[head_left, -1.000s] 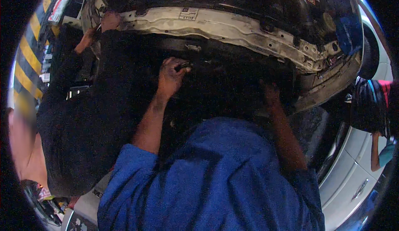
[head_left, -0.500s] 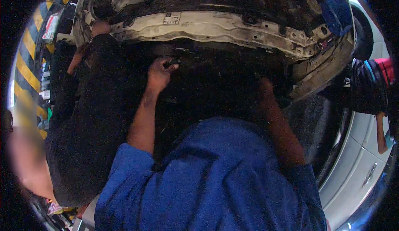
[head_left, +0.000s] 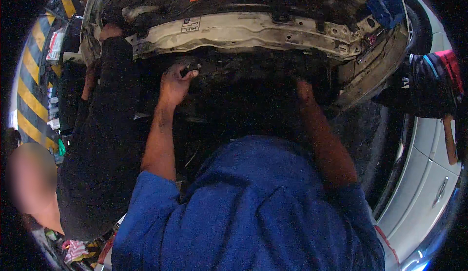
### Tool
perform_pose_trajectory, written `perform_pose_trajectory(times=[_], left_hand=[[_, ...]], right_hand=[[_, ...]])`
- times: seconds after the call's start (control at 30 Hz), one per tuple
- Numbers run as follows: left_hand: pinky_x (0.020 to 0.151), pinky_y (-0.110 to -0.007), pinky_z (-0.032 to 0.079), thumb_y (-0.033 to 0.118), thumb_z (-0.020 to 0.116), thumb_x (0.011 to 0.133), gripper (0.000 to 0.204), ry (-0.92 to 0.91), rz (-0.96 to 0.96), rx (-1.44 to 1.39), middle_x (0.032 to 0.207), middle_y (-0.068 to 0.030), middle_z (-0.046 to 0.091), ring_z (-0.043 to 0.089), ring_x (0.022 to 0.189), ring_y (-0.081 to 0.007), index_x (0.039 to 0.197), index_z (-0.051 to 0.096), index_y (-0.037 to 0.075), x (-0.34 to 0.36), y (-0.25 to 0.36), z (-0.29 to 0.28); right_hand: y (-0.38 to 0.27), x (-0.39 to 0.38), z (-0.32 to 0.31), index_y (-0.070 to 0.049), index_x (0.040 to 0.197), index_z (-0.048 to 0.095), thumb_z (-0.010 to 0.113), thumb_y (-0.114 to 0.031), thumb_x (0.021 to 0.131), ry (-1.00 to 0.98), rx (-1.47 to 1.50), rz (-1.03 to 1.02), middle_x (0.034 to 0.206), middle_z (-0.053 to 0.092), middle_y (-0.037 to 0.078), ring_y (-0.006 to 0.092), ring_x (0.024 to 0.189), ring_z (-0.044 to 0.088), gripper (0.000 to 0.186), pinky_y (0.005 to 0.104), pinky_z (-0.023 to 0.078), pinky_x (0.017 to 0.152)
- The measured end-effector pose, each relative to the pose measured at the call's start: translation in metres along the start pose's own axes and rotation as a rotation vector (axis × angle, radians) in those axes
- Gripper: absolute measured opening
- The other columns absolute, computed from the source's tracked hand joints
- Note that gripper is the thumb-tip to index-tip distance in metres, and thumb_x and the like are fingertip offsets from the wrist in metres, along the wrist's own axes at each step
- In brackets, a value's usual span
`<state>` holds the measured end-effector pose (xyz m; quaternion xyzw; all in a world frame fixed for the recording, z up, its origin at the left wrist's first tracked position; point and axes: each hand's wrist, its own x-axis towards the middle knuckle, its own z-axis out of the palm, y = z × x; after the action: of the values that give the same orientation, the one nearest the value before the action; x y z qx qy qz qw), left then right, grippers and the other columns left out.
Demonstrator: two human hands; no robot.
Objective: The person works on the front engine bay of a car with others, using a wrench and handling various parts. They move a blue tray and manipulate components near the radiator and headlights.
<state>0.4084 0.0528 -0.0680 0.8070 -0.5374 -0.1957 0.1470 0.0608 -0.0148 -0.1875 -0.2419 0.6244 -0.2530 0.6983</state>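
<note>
I look down into an open car engine bay with a pale metal crossmember (head_left: 253,29) across the front. My left hand (head_left: 174,83) reaches under the crossmember and its fingers close on a small dark part (head_left: 191,70) at the edge of the black opening. My right hand (head_left: 304,91) reaches into the dark recess below the crossmember; its fingers are hidden in shadow. My blue sleeves and shirt (head_left: 253,207) fill the lower view.
A person in dark clothes (head_left: 105,139) leans in on my left, one hand (head_left: 111,30) on the car's front corner. Yellow-black striped markings (head_left: 29,86) lie far left. A white car (head_left: 429,173) stands at right, with another person's striped sleeve (head_left: 434,76) above it.
The view has shifted so the engine bay sits higher in frame. My left hand has moved up and left under the crossmember. My right hand stays in the dark recess.
</note>
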Motion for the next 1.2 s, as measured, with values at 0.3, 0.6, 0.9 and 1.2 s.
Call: perform_pose_trajectory(times=[0.3,0.6,0.9,1.2], left_hand=[[0.09,-0.038,0.047,0.032,0.07,0.081,0.043,-0.157,-0.086,-0.059,0.11,-0.0175,0.064,0.061,0.102,-0.0314,0.111,0.063,0.004,0.005,0.01,0.018],[0.09,-0.039,0.047,0.031,0.072,0.08,0.046,0.034,0.117,-0.011,0.109,-0.0191,0.064,0.062,0.102,-0.0293,0.111,0.061,-0.001,0.015,-0.003,0.007],[0.093,-0.039,0.045,0.035,0.068,0.082,0.047,0.017,0.165,0.065,0.114,-0.0187,0.062,0.059,0.105,-0.0328,0.116,0.061,0.003,0.017,-0.007,0.0],[0.092,-0.04,0.045,0.032,0.067,0.083,0.042,0.073,0.077,0.078,0.11,-0.0186,0.063,0.058,0.105,-0.0349,0.112,0.061,0.002,0.002,0.008,-0.006]], right_hand=[[0.048,0.123,-0.047,-0.008,0.128,0.052,0.044,-0.043,0.094,0.179,-0.741,-0.404,0.117,0.058,0.014,0.0293,0.103,0.056,0.049,0.043,0.044,0.09],[0.059,0.085,-0.035,-0.008,0.126,0.053,0.047,-0.042,0.092,0.198,-0.824,-0.512,0.114,0.059,0.015,0.03,0.1,0.057,0.048,0.0431,0.045,0.087],[0.07,0.072,-0.04,-0.008,0.124,0.055,0.05,-0.041,0.09,0.205,-0.809,-0.519,0.112,0.06,0.015,0.0306,0.097,0.059,0.047,0.0432,0.047,0.084],[0.063,0.083,-0.039,-0.009,0.122,0.056,0.053,-0.04,0.088,0.187,-0.826,-0.535,0.109,0.061,0.016,0.0313,0.094,0.06,0.046,0.0433,0.048,0.081]])
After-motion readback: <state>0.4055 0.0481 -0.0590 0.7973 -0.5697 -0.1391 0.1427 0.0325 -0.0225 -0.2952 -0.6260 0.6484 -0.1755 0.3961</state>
